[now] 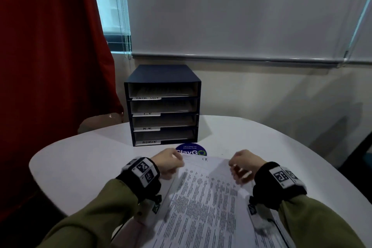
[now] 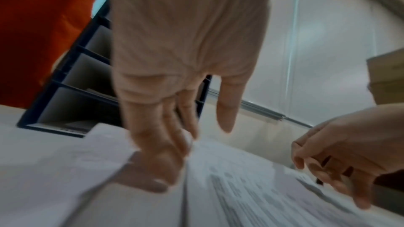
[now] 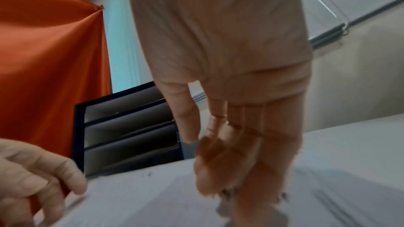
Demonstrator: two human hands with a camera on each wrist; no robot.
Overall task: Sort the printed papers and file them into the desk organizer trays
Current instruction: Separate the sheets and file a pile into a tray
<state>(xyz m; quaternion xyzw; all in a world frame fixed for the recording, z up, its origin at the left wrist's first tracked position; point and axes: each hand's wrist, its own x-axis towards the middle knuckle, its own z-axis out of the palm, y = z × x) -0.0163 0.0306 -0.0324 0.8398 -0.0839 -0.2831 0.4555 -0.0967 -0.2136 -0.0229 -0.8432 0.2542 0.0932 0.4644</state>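
Observation:
A stack of printed papers (image 1: 201,197) lies on the white table (image 1: 80,163) in front of me, and its top sheet is marked "I.T.". Behind it stands the dark blue desk organizer (image 1: 163,106) with trays labelled TASK LIST, I.T., H.R. and ADMIN. Some trays hold sheets. My left hand (image 1: 169,164) is at the stack's far left edge. In the left wrist view its fingers (image 2: 157,158) curl down against that edge with the thumb apart; blur hides any grip. My right hand (image 1: 241,167) hovers over the far right of the top sheet, fingers loosely curled, holding nothing.
A round blue sticker (image 1: 191,151) lies on the table between the organizer and the papers. A red curtain (image 1: 50,66) hangs at the left beside the table. A lowered window blind (image 1: 231,16) and the wall close the back. The table's right part is bare.

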